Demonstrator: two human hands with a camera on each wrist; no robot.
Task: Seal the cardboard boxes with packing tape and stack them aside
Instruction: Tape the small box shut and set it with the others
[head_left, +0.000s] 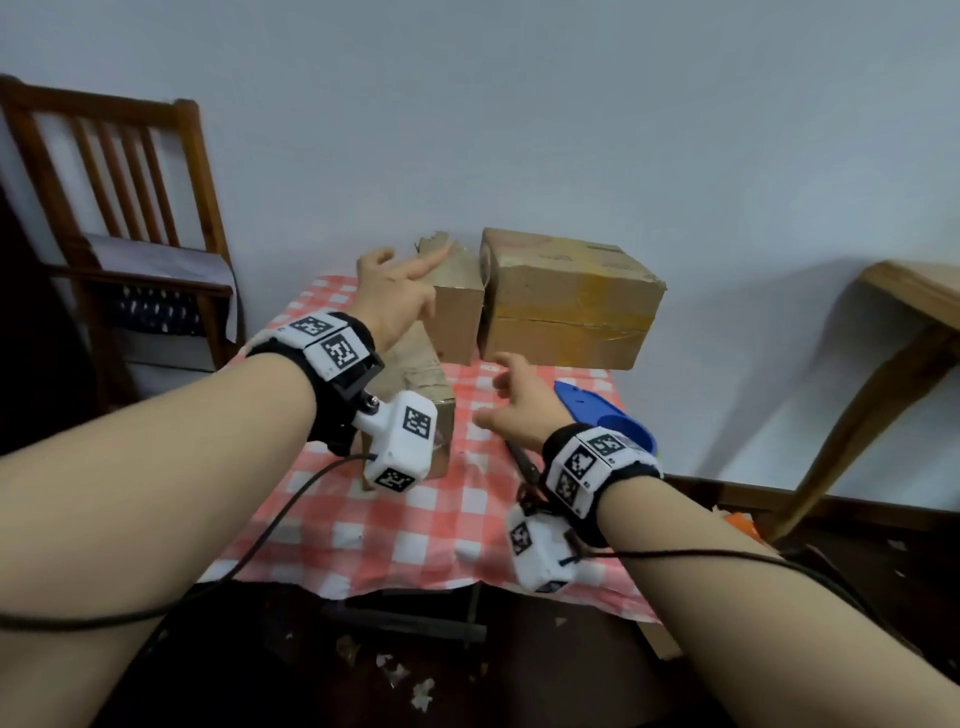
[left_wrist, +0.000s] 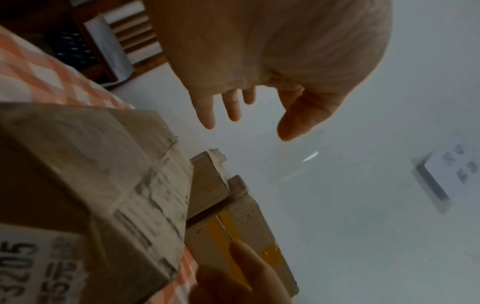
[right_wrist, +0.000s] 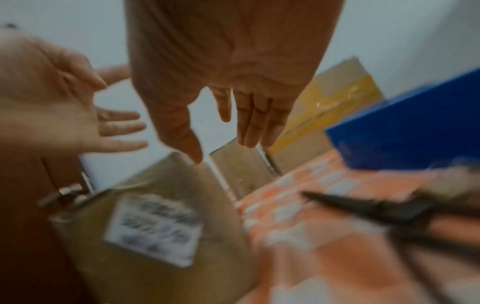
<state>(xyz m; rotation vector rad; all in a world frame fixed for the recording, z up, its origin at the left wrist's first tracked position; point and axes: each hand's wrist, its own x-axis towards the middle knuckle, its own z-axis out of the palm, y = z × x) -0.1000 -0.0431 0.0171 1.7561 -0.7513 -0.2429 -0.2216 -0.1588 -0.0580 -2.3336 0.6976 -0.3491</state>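
Left hand (head_left: 397, 291) and right hand (head_left: 519, 402) (both spread, holding nothing) hover by the middle box (head_left: 457, 306), seemingly not touching

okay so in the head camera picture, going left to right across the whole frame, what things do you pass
Wooden chair → left hand → narrow middle box → big box with yellow tape → blue tape dispenser → wooden table at the right edge.

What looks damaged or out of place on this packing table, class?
The middle box has a torn, ragged top edge, and the big box is dented, with wrinkled yellow tape across a split seam. Scraps litter the floor below the table. Both hands are open and hold nothing.
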